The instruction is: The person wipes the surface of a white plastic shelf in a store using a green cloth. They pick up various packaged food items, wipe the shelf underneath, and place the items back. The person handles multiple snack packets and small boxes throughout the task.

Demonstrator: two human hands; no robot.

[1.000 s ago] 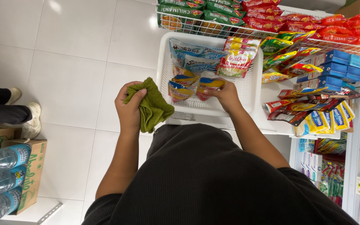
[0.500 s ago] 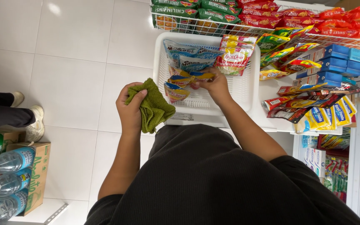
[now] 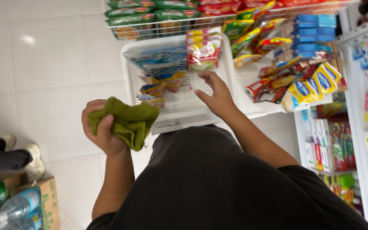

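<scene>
Left hand grips a green cloth; right hand rests open in a white shelf basket.

The left hand (image 3: 103, 130), at about 8 o'clock in the head view, is clenched around a bunched green cloth (image 3: 128, 121), held clear of the shelf above the tiled floor (image 3: 47, 81). The right hand (image 3: 216, 96), near centre, lies with fingers spread and released on the bare slatted base of the white basket (image 3: 231, 70), grasping nothing. Blue and yellow snack packets (image 3: 160, 74) lie in the basket at 9 o'clock from that hand, just beside it. Bottled water (image 3: 18, 206) sits in a carton at 7 o'clock.
</scene>
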